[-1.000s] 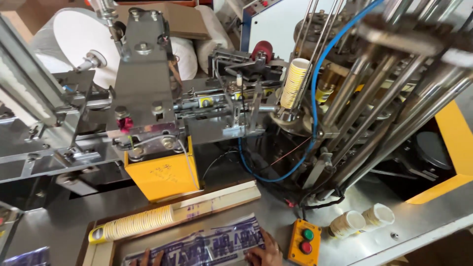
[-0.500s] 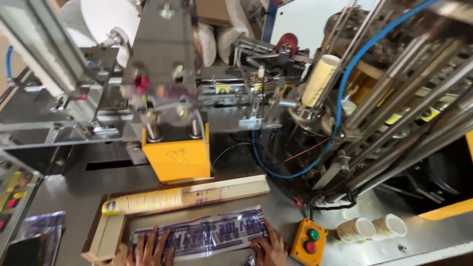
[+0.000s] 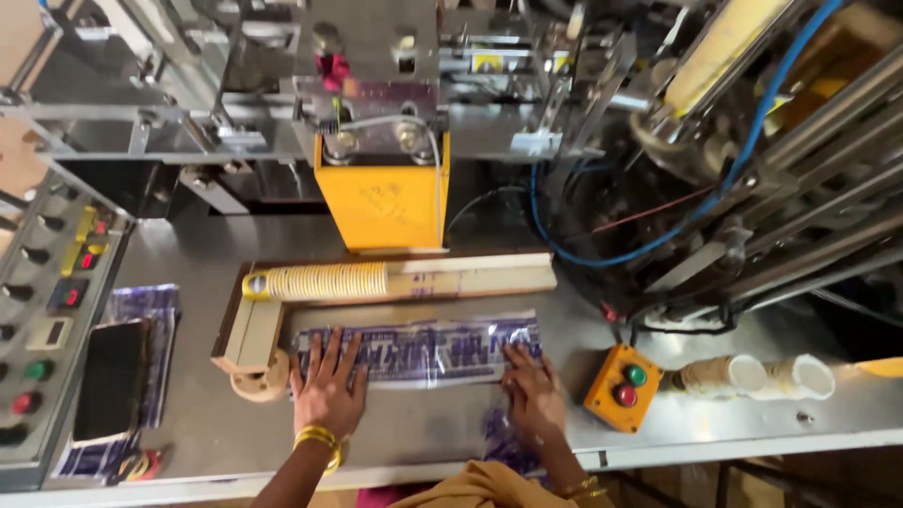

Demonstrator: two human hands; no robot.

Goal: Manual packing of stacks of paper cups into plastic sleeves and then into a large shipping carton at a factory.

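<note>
A flat clear plastic sleeve with purple print (image 3: 423,350) lies on the grey metal table (image 3: 198,423) in front of a wooden L-shaped tray (image 3: 254,329). My left hand (image 3: 326,386) presses flat on the sleeve's left end, fingers spread. My right hand (image 3: 532,390) rests flat on its right end. A lying stack of yellow-rimmed paper cups (image 3: 320,281) sits in the tray just beyond the sleeve.
A yellow machine block (image 3: 381,202) stands behind the tray. An orange box with a green and a red button (image 3: 623,387) sits right of my right hand, with lying white cups (image 3: 752,374) beyond. A button panel (image 3: 47,310) and dark phone (image 3: 111,378) lie left.
The view has tipped downward and closer to the table. My hands have come further onto the printed sleeve and spread out toward its two ends.
</note>
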